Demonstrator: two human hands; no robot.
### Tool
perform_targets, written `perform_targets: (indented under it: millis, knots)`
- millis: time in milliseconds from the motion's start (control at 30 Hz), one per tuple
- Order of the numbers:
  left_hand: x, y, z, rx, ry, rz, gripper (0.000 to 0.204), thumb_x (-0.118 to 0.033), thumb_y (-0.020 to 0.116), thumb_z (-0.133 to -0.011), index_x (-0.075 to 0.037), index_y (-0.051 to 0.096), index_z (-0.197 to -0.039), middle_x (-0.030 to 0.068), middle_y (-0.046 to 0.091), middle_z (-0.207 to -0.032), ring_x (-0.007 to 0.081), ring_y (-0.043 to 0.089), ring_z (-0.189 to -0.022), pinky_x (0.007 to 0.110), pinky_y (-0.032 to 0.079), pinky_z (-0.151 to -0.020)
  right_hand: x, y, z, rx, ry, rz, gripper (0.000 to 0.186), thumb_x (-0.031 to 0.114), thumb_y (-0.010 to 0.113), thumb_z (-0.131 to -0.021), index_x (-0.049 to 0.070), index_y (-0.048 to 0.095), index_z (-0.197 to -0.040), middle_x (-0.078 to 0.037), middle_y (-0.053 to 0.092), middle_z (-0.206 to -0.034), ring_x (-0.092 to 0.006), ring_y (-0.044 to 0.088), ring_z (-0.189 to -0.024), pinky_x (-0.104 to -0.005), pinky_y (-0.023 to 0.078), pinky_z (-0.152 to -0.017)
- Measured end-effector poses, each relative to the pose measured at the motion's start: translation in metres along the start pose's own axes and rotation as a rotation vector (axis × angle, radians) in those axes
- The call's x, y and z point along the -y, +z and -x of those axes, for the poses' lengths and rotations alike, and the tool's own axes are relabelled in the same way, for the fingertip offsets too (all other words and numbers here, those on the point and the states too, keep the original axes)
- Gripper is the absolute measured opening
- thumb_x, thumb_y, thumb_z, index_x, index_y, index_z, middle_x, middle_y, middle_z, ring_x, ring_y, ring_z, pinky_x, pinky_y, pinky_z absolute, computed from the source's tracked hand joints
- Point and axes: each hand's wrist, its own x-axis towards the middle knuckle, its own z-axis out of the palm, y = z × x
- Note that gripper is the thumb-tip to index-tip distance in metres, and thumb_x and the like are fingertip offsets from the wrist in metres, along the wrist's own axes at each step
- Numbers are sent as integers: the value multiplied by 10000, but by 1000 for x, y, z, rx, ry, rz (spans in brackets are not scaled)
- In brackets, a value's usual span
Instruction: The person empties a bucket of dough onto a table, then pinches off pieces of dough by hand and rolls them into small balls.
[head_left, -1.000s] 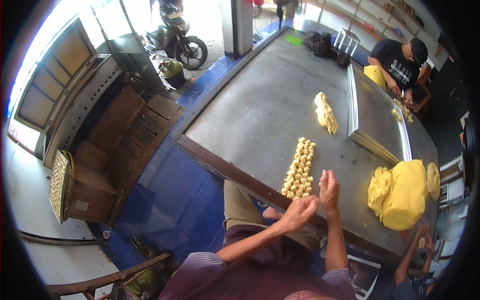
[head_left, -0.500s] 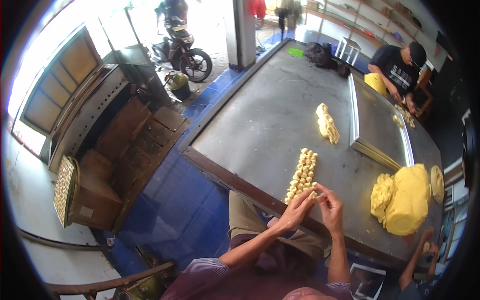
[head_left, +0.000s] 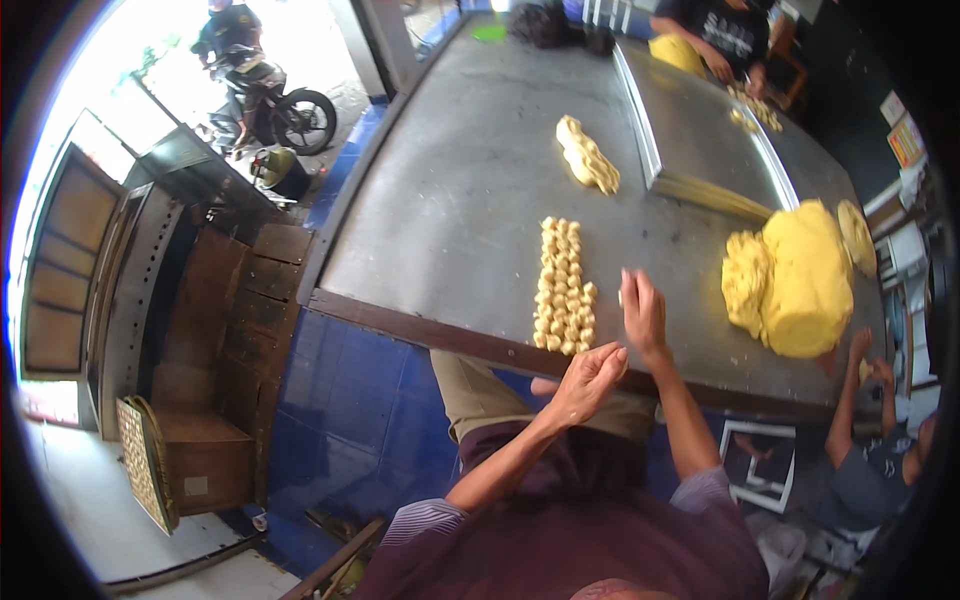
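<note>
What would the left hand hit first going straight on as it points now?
Most likely the right hand, near its heel: it lies in line past the left hand, up and to the right in the picture. Depth is unclear, so it could pass above or below.

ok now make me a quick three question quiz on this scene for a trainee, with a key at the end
1. Multiple choice: what lies on the metal-topped table nearest the person's left hand?
A: a row of cups
B: a cluster of small dough balls
C: a folded cloth

2. True or false: the large yellow dough mass lies to the right of the person's right hand.

3. Fill in the blank with nearer or farther: the oblong dough piece lies ___ from the person than the cluster does.

Key: 1. B; 2. true; 3. farther.
</note>
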Motion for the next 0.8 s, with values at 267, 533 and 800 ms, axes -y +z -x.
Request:
perform_targets:
  millis: [267,533,800]
  knots:
    - [-15,12,12,-133,-161,142,334,-323,435,-1038,-23,517,-914,14,476,-613,104,490,-458,259,407,-444,4,28,-25,79,56,0,301,269,738,-845,-6,619,-865,-106,656,-732,-228,625,-650,-338,492,-612]
    - [-20,-15,-10,-304,66,92,370,-250,397,-1049,-25,502,-1323,-9,500,-792,63,485,-745,194,370,-626,37,-12,2,96,-16,-102,207,174,673,-893,25,692,-1036,-121,652,-876,-235,634,-735,-334,493,-648]
    - [-13,-4,-15,-264,19,-47,298,-291,382,-1057,-51,520,-949,-27,438,-707,59,395,-620,239,338,-540,71,-25,35,117,-351,-91,199,171,617,-940,-28,605,-937,-96,555,-728,-208,520,-596,-329,420,-553]
